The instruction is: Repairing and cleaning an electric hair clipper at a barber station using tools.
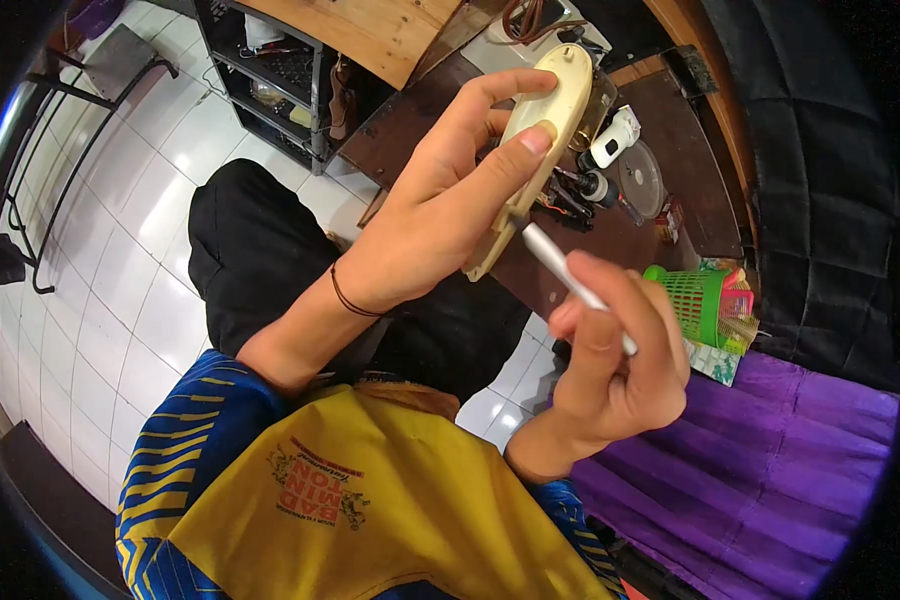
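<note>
Left hand [440,205] grips cream casing [528,110]; right hand [625,365] pinches white brush [555,257], dark tip at casing's edge. Green basket [705,308] sits right of casing.

The shirt [400,480] is yellow across the body, with a red and dark print [320,485] toward seven o'clock. Its blue sleeves carry yellow markings, bold zigzag-edged stripes on the left sleeve [185,440] at eight o'clock, with the right sleeve [562,503] at five. Black trousers [255,235] fill nine to ten o'clock, and a thin, dark, stranded band [342,296] circles the wrist of the left hand [425,225].
</note>
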`<state>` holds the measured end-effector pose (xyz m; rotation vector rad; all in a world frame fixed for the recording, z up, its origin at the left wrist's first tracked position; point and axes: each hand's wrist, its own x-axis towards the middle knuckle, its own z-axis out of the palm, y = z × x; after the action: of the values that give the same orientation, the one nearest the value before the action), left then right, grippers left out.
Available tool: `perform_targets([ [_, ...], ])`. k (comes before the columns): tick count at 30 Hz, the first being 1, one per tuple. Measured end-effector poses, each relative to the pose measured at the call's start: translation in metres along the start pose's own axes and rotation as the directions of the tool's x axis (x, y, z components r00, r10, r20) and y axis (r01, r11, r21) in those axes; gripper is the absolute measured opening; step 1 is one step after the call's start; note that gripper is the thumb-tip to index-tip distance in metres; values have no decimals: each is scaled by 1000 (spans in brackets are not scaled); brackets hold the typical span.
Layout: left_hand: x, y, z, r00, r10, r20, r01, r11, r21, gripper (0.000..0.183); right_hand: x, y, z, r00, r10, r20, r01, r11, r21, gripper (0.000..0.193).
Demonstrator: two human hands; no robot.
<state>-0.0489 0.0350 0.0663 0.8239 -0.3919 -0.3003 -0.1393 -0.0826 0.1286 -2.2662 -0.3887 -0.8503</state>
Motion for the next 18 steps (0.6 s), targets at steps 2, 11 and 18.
perform_targets([
  [2, 2, -3, -3, 999, 37, 1, -37, 999, 30, 47, 3, 1, -2, 996, 5, 85, 0, 998, -64, 13],
  [11, 3, 4, -3, 991, -121, 50, 129, 974, -189, 58, 4, 6, -3, 997, -26, 78, 28, 999, -22, 34],
  [18, 6, -3, -1, 983, -151, 107, 168, 971, -170, 53, 3, 10, -3, 940, -23, 339, 0, 998, 67, 20],
])
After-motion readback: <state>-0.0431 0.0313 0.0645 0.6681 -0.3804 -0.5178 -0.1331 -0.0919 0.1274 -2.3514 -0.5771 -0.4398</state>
